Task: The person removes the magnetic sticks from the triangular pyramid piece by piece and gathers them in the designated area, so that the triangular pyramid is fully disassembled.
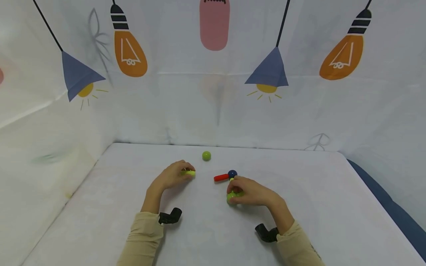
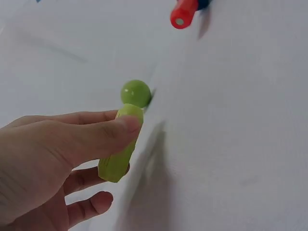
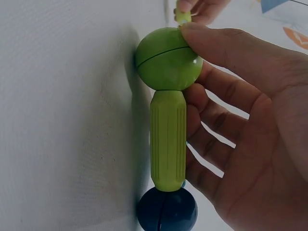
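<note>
Green rod [image 2: 119, 153] pinched in left hand [image 1: 171, 176] grip, green ball-and-rod piece [image 3: 168, 115] held in right hand [image 1: 250, 192] grip

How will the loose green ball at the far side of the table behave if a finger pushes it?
The green ball is round and lies free on the flat white table, so it would probably roll away at a light push. Its glossy surface suggests hard, smooth plastic, likely a little slippery to pinch. It looks small, so probably light.

Head cam: high, looks fwd/down over table [image 1: 213, 236]. Wrist cams: close-ups; all share table centre.
</note>
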The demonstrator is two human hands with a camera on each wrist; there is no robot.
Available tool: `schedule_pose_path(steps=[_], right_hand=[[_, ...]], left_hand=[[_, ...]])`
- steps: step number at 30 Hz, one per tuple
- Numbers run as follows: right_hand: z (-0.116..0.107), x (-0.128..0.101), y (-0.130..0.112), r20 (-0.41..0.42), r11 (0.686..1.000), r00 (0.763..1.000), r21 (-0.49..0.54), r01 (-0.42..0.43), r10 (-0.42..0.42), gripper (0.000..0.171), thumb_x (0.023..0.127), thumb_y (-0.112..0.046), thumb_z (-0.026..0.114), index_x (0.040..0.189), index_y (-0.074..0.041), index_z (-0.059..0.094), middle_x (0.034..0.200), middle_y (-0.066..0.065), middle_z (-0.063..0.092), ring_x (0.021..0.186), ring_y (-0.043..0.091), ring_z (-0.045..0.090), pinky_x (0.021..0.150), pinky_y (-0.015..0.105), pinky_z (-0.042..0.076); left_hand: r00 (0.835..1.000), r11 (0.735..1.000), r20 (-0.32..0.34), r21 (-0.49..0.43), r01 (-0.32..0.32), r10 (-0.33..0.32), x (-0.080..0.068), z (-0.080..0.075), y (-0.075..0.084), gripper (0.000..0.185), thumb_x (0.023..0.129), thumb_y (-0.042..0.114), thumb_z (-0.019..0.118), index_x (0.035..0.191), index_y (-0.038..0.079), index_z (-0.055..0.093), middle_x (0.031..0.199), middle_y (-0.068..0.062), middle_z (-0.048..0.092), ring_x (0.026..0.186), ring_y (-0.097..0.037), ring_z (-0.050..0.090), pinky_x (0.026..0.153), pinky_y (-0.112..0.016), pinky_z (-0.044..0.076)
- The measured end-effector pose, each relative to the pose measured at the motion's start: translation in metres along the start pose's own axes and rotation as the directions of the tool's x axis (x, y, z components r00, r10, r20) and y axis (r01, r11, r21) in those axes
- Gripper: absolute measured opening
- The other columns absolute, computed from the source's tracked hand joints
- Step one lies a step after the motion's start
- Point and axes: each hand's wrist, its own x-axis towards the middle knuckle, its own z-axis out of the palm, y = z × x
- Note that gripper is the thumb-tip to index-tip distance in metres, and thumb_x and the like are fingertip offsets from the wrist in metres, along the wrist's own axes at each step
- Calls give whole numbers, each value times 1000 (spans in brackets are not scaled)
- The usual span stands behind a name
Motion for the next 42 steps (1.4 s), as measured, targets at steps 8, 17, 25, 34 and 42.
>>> schedule_pose_path(steps=[8, 17, 25, 34, 42], right_hand=[[-2, -1, 0, 20, 1000, 1000, 28, 7, -7, 18, 83, -27, 72, 98, -22, 63, 92, -5, 54, 86, 13, 51, 76, 24, 45], [-4, -1, 2, -55, 1000, 998, 0, 30, -30, 12, 89, -24, 65, 100, -20, 63, 90, -12, 58, 83, 8, 54, 75, 23, 47], [-3, 4, 9, -345, 998, 937, -23, -59, 47, 24, 92, -19, 60, 114, -10, 59, 103, 3, 57, 95, 16, 54, 82, 34, 49], [2, 7, 16, -272, 973, 935, 33, -230, 230, 35, 92, -19, 60, 125, -9, 54, 103, 5, 63, 91, 16, 58, 80, 36, 50], [5, 9, 20, -233, 981, 954, 9, -192, 189, 21, 91, -23, 62, 107, -9, 62, 97, 0, 65, 88, 13, 59, 80, 35, 49]], left_hand=[[999, 999, -15, 21, -37, 37, 1, 4, -9, 19, 86, 11, 67, 105, 9, 67, 102, -6, 61, 98, -20, 55, 90, -42, 45], [1000, 1000, -27, 30, -10, 11, 1, 6, -12, 20, 85, 12, 69, 105, 11, 67, 105, -8, 59, 99, -22, 53, 88, -43, 45], [999, 999, -11, 24, 40, -40, 0, 4, -8, 26, 83, 15, 72, 109, 13, 65, 110, -10, 57, 103, -26, 51, 88, -46, 44], [999, 999, -29, 30, -13, 14, 13, 18, 35, 27, 92, 17, 60, 118, 11, 61, 113, -9, 59, 105, -24, 55, 87, -41, 47], [994, 990, 40, 97, -105, 101, 22, 64, 76, 32, 90, 32, 63, 115, 13, 58, 97, 0, 61, 82, -11, 55, 68, -23, 45]])
